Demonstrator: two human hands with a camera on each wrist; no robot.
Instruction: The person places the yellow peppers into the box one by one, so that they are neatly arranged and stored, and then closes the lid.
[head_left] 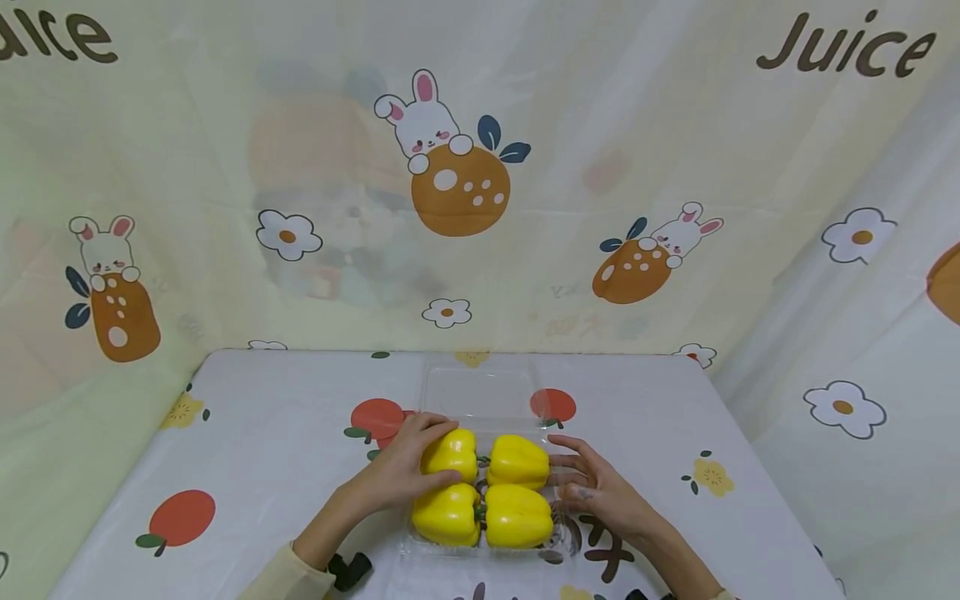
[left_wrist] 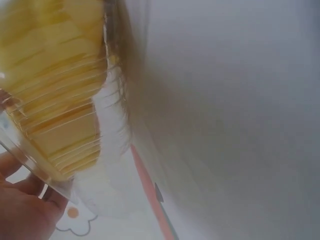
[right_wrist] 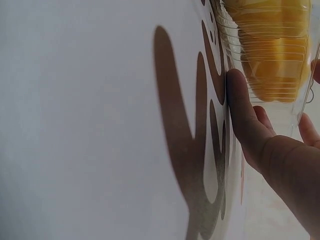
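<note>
Four yellow peppers sit in a clear plastic box in the middle of the table, close to the person. They lie in two rows of two, side by side and touching. The lid of the box is open and lies flat on the table behind them. The left hand rests on the back left pepper, with its fingers curled over the top and its thumb on the front of that pepper. The right hand is at the right side of the box, with its fingers mostly straight and a little apart, next to the back right pepper. In the right wrist view, the thumb touches the ribbed wall of the box, and yellow shows through the plastic. In the left wrist view, yellow also shows through the ribbed wall, very close and blurry. The table has a white cloth with red fruit pictures and little flowers. Behind the table hangs a curtain with bunnies, oranges, flowers and the word Juice.
</note>
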